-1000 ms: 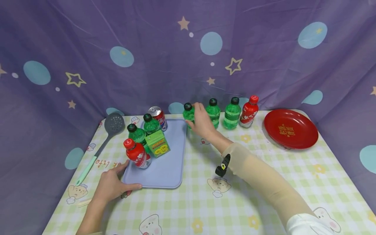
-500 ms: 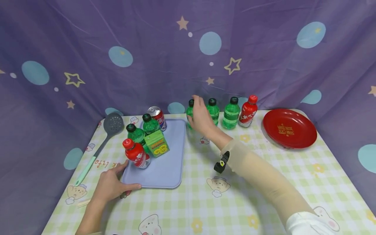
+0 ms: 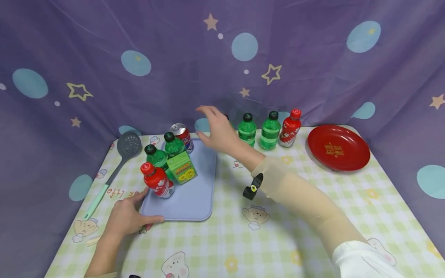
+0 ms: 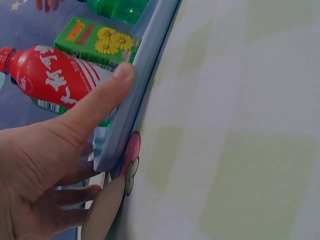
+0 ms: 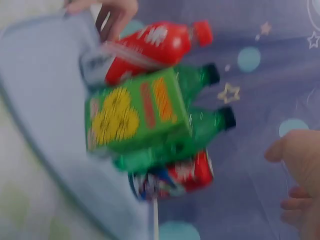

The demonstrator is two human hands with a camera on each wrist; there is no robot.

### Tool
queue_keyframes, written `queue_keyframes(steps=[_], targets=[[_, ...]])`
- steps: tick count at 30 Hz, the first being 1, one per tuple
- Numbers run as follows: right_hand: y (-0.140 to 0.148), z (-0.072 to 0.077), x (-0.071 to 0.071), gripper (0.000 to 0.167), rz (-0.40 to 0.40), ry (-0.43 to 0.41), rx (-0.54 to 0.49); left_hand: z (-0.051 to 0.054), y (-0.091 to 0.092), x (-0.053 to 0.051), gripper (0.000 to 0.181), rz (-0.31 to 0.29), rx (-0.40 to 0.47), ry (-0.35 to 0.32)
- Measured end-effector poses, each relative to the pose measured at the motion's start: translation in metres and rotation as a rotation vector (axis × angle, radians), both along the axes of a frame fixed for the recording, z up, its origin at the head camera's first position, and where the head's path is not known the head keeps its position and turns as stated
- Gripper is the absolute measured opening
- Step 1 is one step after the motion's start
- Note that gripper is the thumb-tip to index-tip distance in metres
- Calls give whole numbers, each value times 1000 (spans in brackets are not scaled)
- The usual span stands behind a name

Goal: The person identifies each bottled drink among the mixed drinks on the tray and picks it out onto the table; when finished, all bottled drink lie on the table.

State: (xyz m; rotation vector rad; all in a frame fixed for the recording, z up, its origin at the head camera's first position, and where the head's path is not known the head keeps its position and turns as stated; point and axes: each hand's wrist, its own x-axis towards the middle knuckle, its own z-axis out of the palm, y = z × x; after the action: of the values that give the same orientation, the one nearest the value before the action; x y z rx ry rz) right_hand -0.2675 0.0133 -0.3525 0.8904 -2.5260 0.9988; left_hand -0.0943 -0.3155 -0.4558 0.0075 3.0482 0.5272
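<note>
My left hand (image 3: 124, 217) grips the near left corner of a light-blue tray (image 3: 189, 202), its thumb along the front rim. On the tray stand a red bottle (image 3: 159, 181), two green bottles with black caps (image 3: 175, 146), a green drink carton (image 3: 182, 168) and a soda can (image 3: 182, 136). Above the tray's far right corner hovers my right hand (image 3: 222, 133), thumb and fingers spread apart, holding nothing. Behind it only the dark cap of another green bottle shows. The right wrist view catches part of that hand at its right edge, blurred.
Right of my right hand stand two green bottles (image 3: 269, 131) and a red bottle (image 3: 290, 129) along the back. Further right lies a red plate (image 3: 338, 148). A slotted turner (image 3: 121, 166) lies left of the tray. A purple curtain (image 3: 174, 58) hangs behind.
My right hand has left the leftmost green bottle in the back row and moved left toward the tray, fingers spreading. My left hand stays at the tray corner. The head view shifts slightly.
</note>
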Motion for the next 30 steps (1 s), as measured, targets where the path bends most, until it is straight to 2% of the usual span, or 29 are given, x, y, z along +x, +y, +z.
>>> queue_keyframes(steps=[3, 7, 11, 14, 22, 30], targets=[[-16, 5, 2, 63, 88, -78, -15, 4, -2, -1, 125, -29, -32, 18], [-34, 0, 1, 61, 148, -152, -55, 3, -4, -3, 120, -82, -60, 20], [-50, -10, -1, 58, 197, -187, -77, -1, -7, -4, 119, -124, -84, 52], [-61, -16, -2, 57, 224, -193, -73, -3, -10, -5, 114, -133, -100, 82], [-82, -25, 3, 50, 224, -195, -24, 0, -10, -5, 106, -144, -146, 80], [-88, -27, 8, 40, 136, -165, -16, -3, -12, -1, 96, -154, -136, 137]])
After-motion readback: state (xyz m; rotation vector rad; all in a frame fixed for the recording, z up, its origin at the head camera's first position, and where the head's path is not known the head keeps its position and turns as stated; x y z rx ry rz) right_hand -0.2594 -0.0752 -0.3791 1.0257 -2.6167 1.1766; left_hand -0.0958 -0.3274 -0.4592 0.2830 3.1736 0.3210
